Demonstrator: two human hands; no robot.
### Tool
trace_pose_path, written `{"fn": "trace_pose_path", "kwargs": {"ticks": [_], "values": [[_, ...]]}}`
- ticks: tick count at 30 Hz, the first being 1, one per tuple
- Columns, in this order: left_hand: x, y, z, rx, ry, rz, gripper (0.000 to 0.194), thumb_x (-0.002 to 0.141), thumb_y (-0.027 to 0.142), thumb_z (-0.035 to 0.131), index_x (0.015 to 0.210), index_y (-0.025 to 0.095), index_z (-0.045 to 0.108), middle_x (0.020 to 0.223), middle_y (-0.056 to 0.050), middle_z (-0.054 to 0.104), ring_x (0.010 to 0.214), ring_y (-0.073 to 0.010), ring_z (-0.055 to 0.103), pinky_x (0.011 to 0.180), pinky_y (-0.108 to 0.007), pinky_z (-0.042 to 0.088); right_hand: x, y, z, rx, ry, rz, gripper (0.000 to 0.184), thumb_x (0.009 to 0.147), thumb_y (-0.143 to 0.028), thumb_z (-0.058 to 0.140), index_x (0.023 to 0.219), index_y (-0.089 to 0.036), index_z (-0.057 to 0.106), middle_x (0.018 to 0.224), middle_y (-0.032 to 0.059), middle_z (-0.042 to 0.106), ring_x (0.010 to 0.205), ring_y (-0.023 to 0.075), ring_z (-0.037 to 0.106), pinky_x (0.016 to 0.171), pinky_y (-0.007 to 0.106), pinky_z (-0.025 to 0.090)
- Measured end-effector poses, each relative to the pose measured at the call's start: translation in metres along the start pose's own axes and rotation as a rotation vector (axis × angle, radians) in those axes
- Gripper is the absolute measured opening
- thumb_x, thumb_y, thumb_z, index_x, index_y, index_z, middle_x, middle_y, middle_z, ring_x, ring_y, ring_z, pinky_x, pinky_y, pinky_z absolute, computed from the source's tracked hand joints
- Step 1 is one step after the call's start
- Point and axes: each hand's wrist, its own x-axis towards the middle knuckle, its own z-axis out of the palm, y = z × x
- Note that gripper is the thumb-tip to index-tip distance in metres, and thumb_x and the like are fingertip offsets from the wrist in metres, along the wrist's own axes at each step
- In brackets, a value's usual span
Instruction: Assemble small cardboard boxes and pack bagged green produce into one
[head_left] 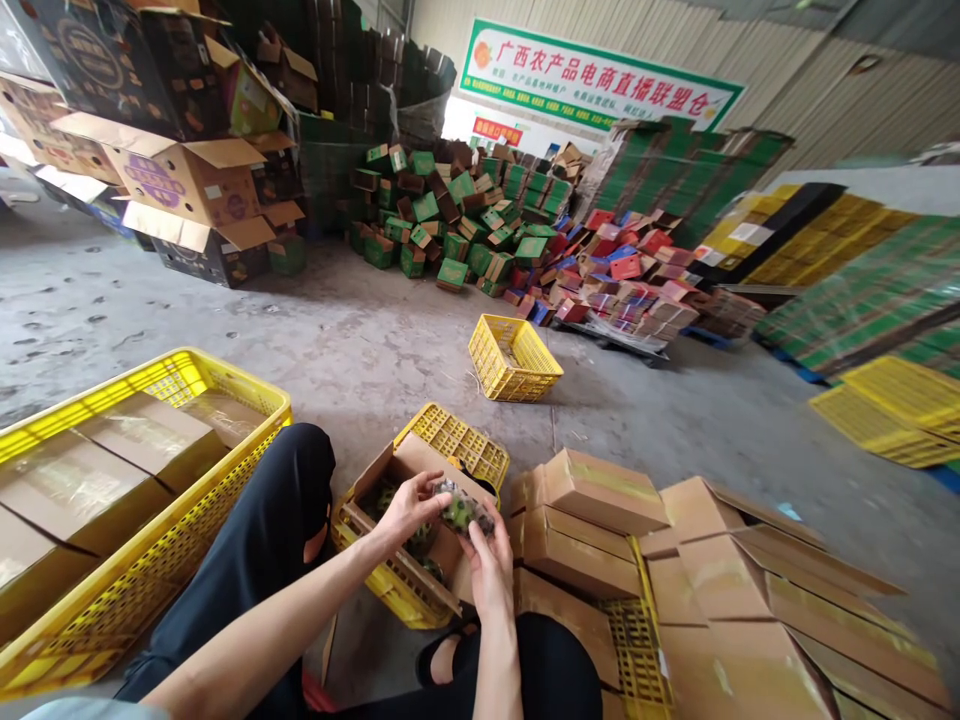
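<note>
Between my knees, both hands hold a clear wrapped pack (459, 508) with green and dark contents; their exact kind is not clear. My left hand (409, 508) closes on its left end with thumb and fingers. From the right and below, my right hand (489, 562) grips it, thumb on the near side. Under the hands sits an open cardboard box (420, 456), flaps up, with similar green and dark items (421, 540) partly hidden inside by my arm. The box rests on a yellow plastic crate (469, 445).
Left of my leg, a large yellow crate (262, 400) holds taped cartons (142, 440). Closed cartons (600, 490) are stacked at right, with more cartons (720, 580) beside them. A smaller yellow crate (517, 365) stands ahead. Green boxes (450, 215) lie heaped farther back.
</note>
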Motion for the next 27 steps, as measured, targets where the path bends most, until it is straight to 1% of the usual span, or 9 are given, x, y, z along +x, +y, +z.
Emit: {"fn": "trace_pose_path", "kwargs": {"ticks": [4, 7, 11, 13, 15, 18, 21, 24, 27], "values": [[0.005, -0.006, -0.006, 0.072, 0.095, -0.025, 0.062, 0.063, 0.067, 0.087, 0.090, 0.013, 0.075, 0.072, -0.003, 0.069, 0.061, -0.0142, 0.061, 0.055, -0.023, 0.047, -0.004, -0.002, 0.005, 0.010, -0.083, -0.018, 0.086, 0.074, -0.032, 0.081, 0.153, -0.035, 0.048, 0.145, 0.0070, 0.065, 0.134, 0.0305, 0.062, 0.104, 0.047, 0.057], [0.007, -0.005, -0.007, 0.123, 0.117, 0.074, 0.058, 0.066, 0.068, 0.084, 0.079, 0.013, 0.073, 0.065, -0.002, 0.065, 0.056, -0.0123, 0.054, 0.054, -0.023, 0.040, -0.003, -0.001, 0.005, 0.010, -0.090, -0.021, 0.085, 0.069, -0.027, 0.078, 0.150, -0.035, 0.052, 0.143, 0.0056, 0.067, 0.132, 0.0305, 0.063, 0.106, 0.049, 0.057], [0.007, 0.013, -0.009, 0.287, 0.062, 0.253, 0.052, 0.081, 0.067, 0.073, 0.079, 0.015, 0.071, 0.070, -0.003, 0.066, 0.065, -0.0155, 0.057, 0.063, -0.026, 0.045, 0.002, 0.001, 0.002, 0.027, -0.068, -0.011, 0.064, 0.072, -0.032, 0.079, 0.135, -0.031, 0.066, 0.136, 0.0042, 0.071, 0.128, 0.0301, 0.065, 0.105, 0.050, 0.057], [0.006, 0.024, -0.011, 0.451, -0.010, 0.385, 0.044, 0.087, 0.061, 0.071, 0.081, 0.018, 0.072, 0.079, -0.004, 0.068, 0.075, -0.0176, 0.060, 0.072, -0.027, 0.048, 0.004, 0.000, 0.000, 0.053, -0.085, -0.002, 0.054, 0.073, -0.035, 0.081, 0.125, -0.029, 0.071, 0.131, 0.0056, 0.074, 0.124, 0.0304, 0.067, 0.106, 0.051, 0.056], [0.006, 0.033, -0.012, 0.539, -0.088, 0.459, 0.039, 0.089, 0.057, 0.070, 0.081, 0.019, 0.072, 0.084, -0.004, 0.069, 0.079, -0.0184, 0.060, 0.075, -0.027, 0.048, 0.005, -0.002, -0.002, 0.076, -0.109, 0.013, 0.046, 0.072, -0.037, 0.084, 0.116, -0.028, 0.075, 0.124, 0.0062, 0.076, 0.120, 0.0295, 0.069, 0.106, 0.050, 0.055], [0.008, 0.039, -0.013, 0.464, -0.082, 0.407, 0.042, 0.089, 0.058, 0.069, 0.083, 0.017, 0.072, 0.080, -0.005, 0.070, 0.073, -0.0180, 0.061, 0.068, -0.027, 0.047, 0.005, -0.006, -0.004, 0.095, -0.106, 0.016, 0.037, 0.075, -0.046, 0.084, 0.106, -0.028, 0.076, 0.118, 0.0066, 0.078, 0.112, 0.0275, 0.071, 0.101, 0.046, 0.056], [0.010, 0.042, -0.016, 0.437, -0.057, 0.377, 0.043, 0.088, 0.058, 0.070, 0.084, 0.016, 0.073, 0.078, -0.005, 0.071, 0.071, -0.0180, 0.062, 0.065, -0.026, 0.046, 0.004, -0.006, -0.006, 0.066, -0.091, 0.011, 0.040, 0.077, -0.056, 0.082, 0.101, -0.026, 0.076, 0.108, 0.0069, 0.079, 0.102, 0.0261, 0.073, 0.092, 0.041, 0.059], [0.008, 0.049, -0.018, 0.516, -0.161, 0.414, 0.040, 0.091, 0.056, 0.069, 0.084, 0.016, 0.074, 0.081, -0.005, 0.071, 0.072, -0.0174, 0.062, 0.066, -0.025, 0.046, 0.006, -0.003, -0.008, 0.023, -0.069, 0.022, 0.037, 0.072, -0.052, 0.089, 0.091, -0.023, 0.075, 0.095, 0.0044, 0.079, 0.089, 0.0220, 0.073, 0.083, 0.034, 0.059], [-0.001, 0.056, -0.013, 0.613, -0.166, 0.480, 0.040, 0.096, 0.054, 0.062, 0.087, 0.017, 0.074, 0.084, -0.006, 0.071, 0.075, -0.0180, 0.062, 0.068, -0.026, 0.047, 0.011, 0.001, -0.010, 0.085, -0.030, 0.006, 0.037, 0.069, -0.048, 0.092, 0.088, -0.023, 0.073, 0.091, 0.0022, 0.078, 0.085, 0.0202, 0.072, 0.080, 0.033, 0.058]]}}
